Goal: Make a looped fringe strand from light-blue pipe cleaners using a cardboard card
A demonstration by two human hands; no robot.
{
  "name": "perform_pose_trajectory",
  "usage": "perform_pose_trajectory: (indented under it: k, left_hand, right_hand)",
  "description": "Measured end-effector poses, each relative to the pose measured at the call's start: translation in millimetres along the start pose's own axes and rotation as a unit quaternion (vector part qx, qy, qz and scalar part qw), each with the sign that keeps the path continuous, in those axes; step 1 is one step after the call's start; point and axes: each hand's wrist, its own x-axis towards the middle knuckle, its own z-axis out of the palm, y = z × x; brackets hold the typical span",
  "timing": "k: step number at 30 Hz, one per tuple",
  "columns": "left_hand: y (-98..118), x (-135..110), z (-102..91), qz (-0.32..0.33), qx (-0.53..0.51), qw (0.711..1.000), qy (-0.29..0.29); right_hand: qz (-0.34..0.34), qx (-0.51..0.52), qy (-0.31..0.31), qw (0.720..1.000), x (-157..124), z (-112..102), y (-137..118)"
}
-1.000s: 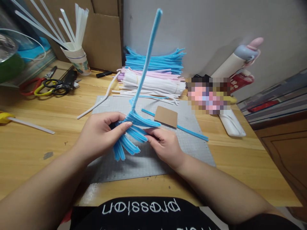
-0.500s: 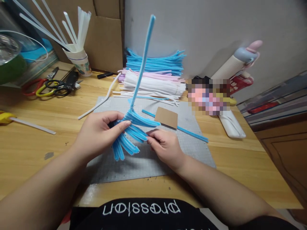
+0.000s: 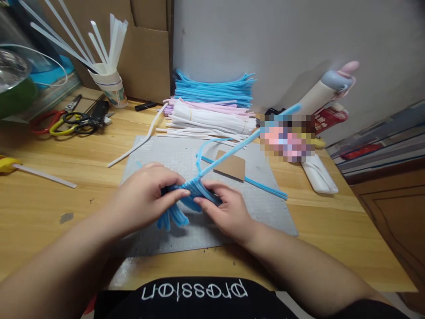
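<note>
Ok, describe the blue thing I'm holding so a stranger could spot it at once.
On the wooden table lies a grey mat. Over it, between the left hand and right hand, is a fuzzy blue bundle. Unlike the blue stems stacked by the wall, it has short ends fanning out and one long stem slanting up rightward.
</note>
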Motion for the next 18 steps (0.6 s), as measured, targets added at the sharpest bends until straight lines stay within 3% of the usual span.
perform_pose_trajectory:
  k: [5, 11, 14, 16, 18]
  left_hand:
    - [-1, -1, 3.4, 0.068, 0.071, 0.994, 0.047]
    - [5, -4, 16.5, 0.101, 0.048, 0.992, 0.055]
    - [10, -6, 22.9, 0.114, 0.043, 0.991, 0.050]
    - [10, -6, 21.8, 0.097, 0.048, 0.990, 0.089]
    - [4, -4, 16.5, 0.027, 0.040, 0.982, 0.182]
  right_hand:
    - [0.128, 0.093, -0.064, 0.985, 2, 4, 0]
    - [0.126, 0.169, -0.121, 0.970, 4, 7, -1]
    - [0.159, 0.219, -0.146, 0.952, 2, 13, 0]
    - [0.184, 0.270, -0.135, 0.935, 1, 15, 3]
    - [0.201, 0.321, -0.126, 0.917, 2, 14, 7]
